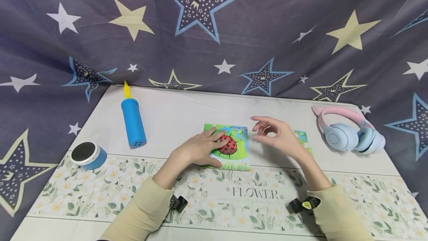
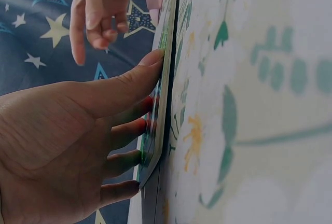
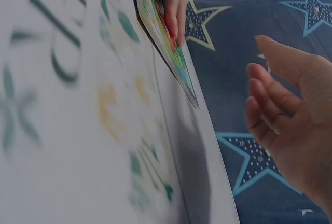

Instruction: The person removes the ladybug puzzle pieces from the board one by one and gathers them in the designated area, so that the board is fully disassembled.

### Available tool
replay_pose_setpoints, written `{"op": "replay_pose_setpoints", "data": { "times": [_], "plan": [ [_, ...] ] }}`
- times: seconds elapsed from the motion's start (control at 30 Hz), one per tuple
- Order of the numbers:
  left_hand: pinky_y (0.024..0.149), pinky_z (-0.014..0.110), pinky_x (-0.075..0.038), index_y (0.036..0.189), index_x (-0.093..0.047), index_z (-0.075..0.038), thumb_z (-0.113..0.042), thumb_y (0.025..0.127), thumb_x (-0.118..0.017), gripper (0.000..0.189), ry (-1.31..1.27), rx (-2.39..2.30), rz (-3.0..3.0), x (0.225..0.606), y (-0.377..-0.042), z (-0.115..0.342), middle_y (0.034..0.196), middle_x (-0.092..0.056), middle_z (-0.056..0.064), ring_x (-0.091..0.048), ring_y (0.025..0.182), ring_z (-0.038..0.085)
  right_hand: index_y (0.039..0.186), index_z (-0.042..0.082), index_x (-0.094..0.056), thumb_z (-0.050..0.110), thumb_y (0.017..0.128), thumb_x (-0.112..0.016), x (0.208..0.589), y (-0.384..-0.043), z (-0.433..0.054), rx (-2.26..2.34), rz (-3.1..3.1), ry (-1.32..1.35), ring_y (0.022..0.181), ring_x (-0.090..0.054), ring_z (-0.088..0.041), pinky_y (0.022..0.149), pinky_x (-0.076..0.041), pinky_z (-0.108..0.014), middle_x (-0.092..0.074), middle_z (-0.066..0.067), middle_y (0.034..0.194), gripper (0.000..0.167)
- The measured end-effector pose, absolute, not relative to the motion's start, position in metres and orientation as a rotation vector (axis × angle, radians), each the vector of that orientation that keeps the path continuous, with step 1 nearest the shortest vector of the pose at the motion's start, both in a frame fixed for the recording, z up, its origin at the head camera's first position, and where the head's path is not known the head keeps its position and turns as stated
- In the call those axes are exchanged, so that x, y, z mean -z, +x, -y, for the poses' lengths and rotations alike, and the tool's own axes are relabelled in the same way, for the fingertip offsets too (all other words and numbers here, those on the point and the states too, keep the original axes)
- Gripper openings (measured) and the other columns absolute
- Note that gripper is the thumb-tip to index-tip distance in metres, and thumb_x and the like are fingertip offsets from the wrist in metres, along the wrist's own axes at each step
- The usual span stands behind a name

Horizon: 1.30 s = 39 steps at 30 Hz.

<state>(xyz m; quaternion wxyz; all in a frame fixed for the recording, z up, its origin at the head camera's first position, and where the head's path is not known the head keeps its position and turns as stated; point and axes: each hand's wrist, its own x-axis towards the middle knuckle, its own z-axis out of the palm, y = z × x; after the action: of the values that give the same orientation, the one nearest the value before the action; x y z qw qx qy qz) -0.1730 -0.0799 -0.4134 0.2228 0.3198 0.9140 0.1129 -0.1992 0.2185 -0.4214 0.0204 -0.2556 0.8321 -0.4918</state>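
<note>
White floral-print tabletop (image 1: 177, 122), dark star-print cloth (image 1: 260, 25) behind — square green ladybug-print board (image 1: 231, 146) under left hand (image 1: 200, 147).
Left hand ungripping, fingers spread on board; right hand (image 1: 279, 135) empty — fingers loosely bent, above tabletop.

Blue pump (image 1: 133, 124), yellow nozzle (image 1: 127, 90) pointing far, left side of desk (image 1: 174, 118). Blue-white cylinder (image 1: 95, 160) (dark round top) nearer, by left edge. Pink/pale-blue headphones (image 1: 341, 137) at right. Floral band (image 1: 97, 196) across, "FLOWER" lettering (image 1: 255, 193). Dark starry curtain (image 1: 187, 60) along far side.

head view looks down; close, sideways wrist views share the board (image 1: 232, 147).
</note>
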Motion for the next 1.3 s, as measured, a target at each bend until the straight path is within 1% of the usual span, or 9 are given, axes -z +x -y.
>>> {"op": "replay_pose_setpoints", "data": {
  "times": [0.13,0.23,0.47,0.63,0.8,0.93,1.13,1.3],
  "plan": [
    [0.131,0.056,-0.021,0.161,-0.037,-0.022,-0.052,0.092,-0.072,0.082,0.871,-0.305,-2.53,0.413,-0.173,0.079,0.175,-0.012,0.003,-0.005,0.163,0.033,0.146,0.007,-0.058,0.008,0.083,-0.085,0.425,-0.196,-0.205,1.433,-2.495,-0.82,0.098,-0.068,-0.028,0.089,-0.059,-0.03,-0.073,-0.016,0.111,0.068],
    [0.13,0.057,-0.021,0.161,-0.038,-0.022,-0.052,0.092,-0.072,0.082,0.868,-0.307,-2.533,0.414,-0.174,0.079,0.175,-0.013,0.003,-0.006,0.163,0.033,0.146,0.007,-0.057,0.009,0.081,-0.088,0.428,-0.193,-0.197,1.382,-2.466,-0.847,0.101,-0.068,-0.03,0.089,-0.06,-0.034,-0.073,-0.015,0.113,0.072],
    [0.13,0.057,-0.021,0.16,-0.039,-0.022,-0.053,0.092,-0.071,0.082,0.865,-0.31,-2.538,0.413,-0.174,0.079,0.175,-0.013,0.003,-0.006,0.163,0.033,0.146,0.012,-0.056,0.014,0.076,-0.092,0.434,-0.188,-0.189,1.254,-2.437,-0.87,0.104,-0.068,-0.025,0.09,-0.059,-0.036,-0.073,-0.007,0.117,0.079],
    [0.13,0.056,-0.021,0.16,-0.04,-0.022,-0.053,0.092,-0.072,0.081,0.862,-0.307,-2.547,0.413,-0.174,0.079,0.175,-0.014,0.003,-0.007,0.163,0.033,0.147,0.015,-0.055,0.018,0.074,-0.094,0.436,-0.184,-0.187,1.168,-2.436,-0.859,0.109,-0.067,-0.02,0.096,-0.056,-0.035,-0.073,-0.002,0.12,0.082],
    [0.13,0.057,-0.021,0.16,-0.039,-0.023,-0.052,0.092,-0.072,0.081,0.86,-0.316,-2.538,0.413,-0.174,0.079,0.175,-0.013,0.003,-0.006,0.163,0.033,0.146,0.016,-0.056,0.018,0.075,-0.093,0.437,-0.182,-0.186,1.106,-2.456,-0.871,0.11,-0.067,-0.017,0.097,-0.055,-0.035,-0.073,-0.001,0.12,0.08],
    [0.13,0.057,-0.021,0.161,-0.038,-0.023,-0.052,0.092,-0.072,0.082,0.86,-0.317,-2.535,0.413,-0.174,0.079,0.175,-0.013,0.002,-0.006,0.163,0.033,0.145,0.015,-0.058,0.018,0.075,-0.094,0.437,-0.182,-0.186,1.063,-2.488,-0.897,0.109,-0.067,-0.017,0.097,-0.056,-0.035,-0.072,0.0,0.118,0.079],
    [0.13,0.057,-0.022,0.16,-0.038,-0.023,-0.052,0.092,-0.072,0.081,0.859,-0.308,-2.539,0.413,-0.174,0.078,0.175,-0.013,0.002,-0.006,0.163,0.033,0.144,0.014,-0.059,0.016,0.075,-0.093,0.436,-0.181,-0.184,1.031,-2.505,-0.902,0.109,-0.067,-0.018,0.096,-0.057,-0.039,-0.073,0.0,0.116,0.076],
    [0.13,0.057,-0.021,0.16,-0.038,-0.023,-0.052,0.092,-0.072,0.081,0.851,-0.311,-2.537,0.412,-0.174,0.078,0.175,-0.013,0.002,-0.006,0.163,0.033,0.142,0.014,-0.061,0.017,0.077,-0.092,0.435,-0.18,-0.183,1.004,-2.514,-0.905,0.108,-0.067,-0.017,0.095,-0.057,-0.039,-0.072,0.0,0.116,0.072]
  ]
}}
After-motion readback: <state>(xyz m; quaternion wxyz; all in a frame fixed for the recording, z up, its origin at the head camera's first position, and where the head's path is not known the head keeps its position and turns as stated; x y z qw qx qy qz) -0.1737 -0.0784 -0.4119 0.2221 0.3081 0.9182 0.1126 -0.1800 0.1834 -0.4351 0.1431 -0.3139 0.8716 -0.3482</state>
